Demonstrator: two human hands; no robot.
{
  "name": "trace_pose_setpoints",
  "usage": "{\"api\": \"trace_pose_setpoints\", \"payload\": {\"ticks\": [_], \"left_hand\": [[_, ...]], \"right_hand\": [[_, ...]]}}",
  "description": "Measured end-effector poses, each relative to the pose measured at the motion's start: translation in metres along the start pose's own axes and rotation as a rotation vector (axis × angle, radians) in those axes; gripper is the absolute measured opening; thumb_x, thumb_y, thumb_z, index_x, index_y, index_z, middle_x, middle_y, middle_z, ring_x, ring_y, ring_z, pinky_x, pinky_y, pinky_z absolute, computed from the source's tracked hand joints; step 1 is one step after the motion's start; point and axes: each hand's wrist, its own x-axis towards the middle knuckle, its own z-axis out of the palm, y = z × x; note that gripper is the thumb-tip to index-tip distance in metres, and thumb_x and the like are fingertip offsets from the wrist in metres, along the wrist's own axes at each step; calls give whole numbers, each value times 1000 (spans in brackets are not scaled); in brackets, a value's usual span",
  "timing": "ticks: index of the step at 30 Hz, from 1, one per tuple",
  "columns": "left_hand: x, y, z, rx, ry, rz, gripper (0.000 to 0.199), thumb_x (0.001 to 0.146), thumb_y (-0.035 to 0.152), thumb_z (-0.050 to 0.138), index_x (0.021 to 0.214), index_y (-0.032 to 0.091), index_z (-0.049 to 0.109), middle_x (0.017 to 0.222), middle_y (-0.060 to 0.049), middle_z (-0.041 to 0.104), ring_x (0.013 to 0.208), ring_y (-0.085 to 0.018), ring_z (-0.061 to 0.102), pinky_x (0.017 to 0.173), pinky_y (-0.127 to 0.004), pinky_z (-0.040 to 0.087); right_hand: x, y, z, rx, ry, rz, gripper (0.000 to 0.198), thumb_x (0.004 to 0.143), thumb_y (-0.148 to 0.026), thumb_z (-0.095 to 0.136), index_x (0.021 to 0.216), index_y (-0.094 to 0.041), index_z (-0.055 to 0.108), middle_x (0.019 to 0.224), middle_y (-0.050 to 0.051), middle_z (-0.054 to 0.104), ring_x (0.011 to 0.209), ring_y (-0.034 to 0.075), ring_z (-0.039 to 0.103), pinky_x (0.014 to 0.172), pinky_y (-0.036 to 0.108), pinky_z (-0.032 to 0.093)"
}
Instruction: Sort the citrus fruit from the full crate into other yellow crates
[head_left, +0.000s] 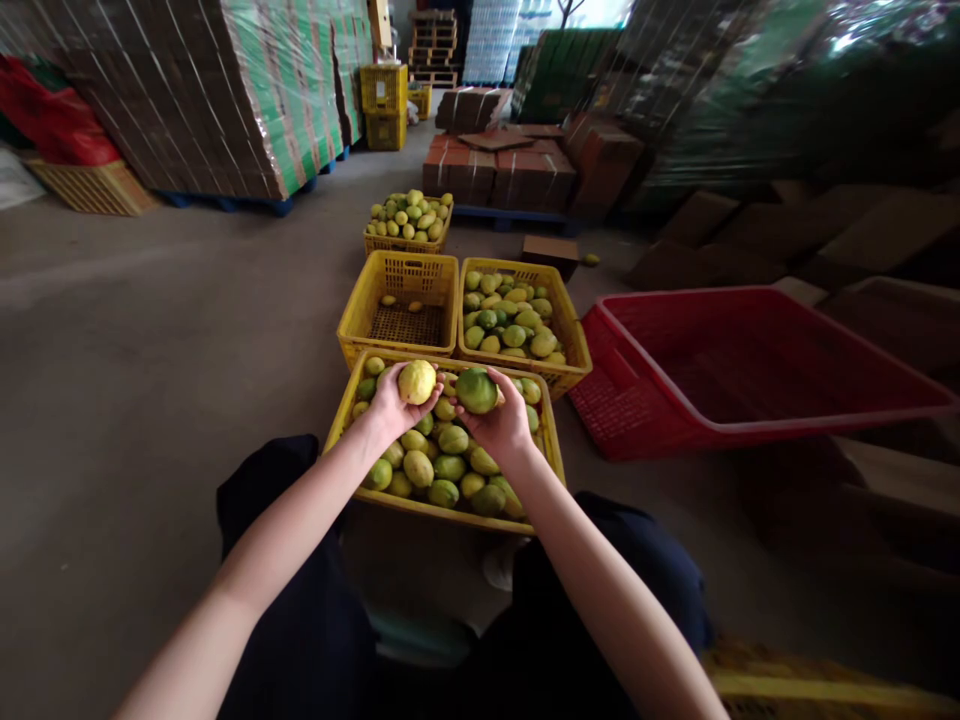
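My left hand (391, 408) holds a pale yellow fruit (417, 381) over the nearest yellow crate (339, 410), which is full of green and yellow fruit. My right hand (501, 422) holds a green fruit (477, 390) beside it, over the same crate. The two held fruits are close together, almost touching. Both forearms reach forward from my dark-clad knees.
Behind the near crate stand a nearly bare yellow crate (400, 270) with two or three fruits, a full yellow crate (562, 322) to its right, and another full one (407, 241) farther back. A large red crate (622, 400) lies to the right. Wrapped pallets of cartons (195, 90) stand beyond.
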Motion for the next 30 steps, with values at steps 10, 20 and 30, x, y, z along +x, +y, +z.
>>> {"api": "trace_pose_setpoints", "payload": {"ticks": [10,20,30], "left_hand": [[6,1,0,-65,86,-45,36,101,30,47,125,11,66,77,-11,70,59,-20,70,47,-24,59],[8,-2,0,12,120,-21,36,107,34,43,125,12,65,82,-10,68,61,-17,68,51,-21,59],[9,-1,1,130,40,18,30,107,38,49,104,13,66,69,-6,65,56,-16,64,50,-21,56]], "right_hand": [[4,1,-3,35,-20,106,27,96,-41,61,97,-15,68,71,11,76,55,21,72,47,27,63],[11,6,-6,-30,22,203,45,105,-54,47,103,-14,68,71,11,77,52,21,71,47,29,61],[10,3,-8,-93,-23,150,39,102,-52,53,95,-17,68,73,9,76,55,20,70,51,30,60]]}}
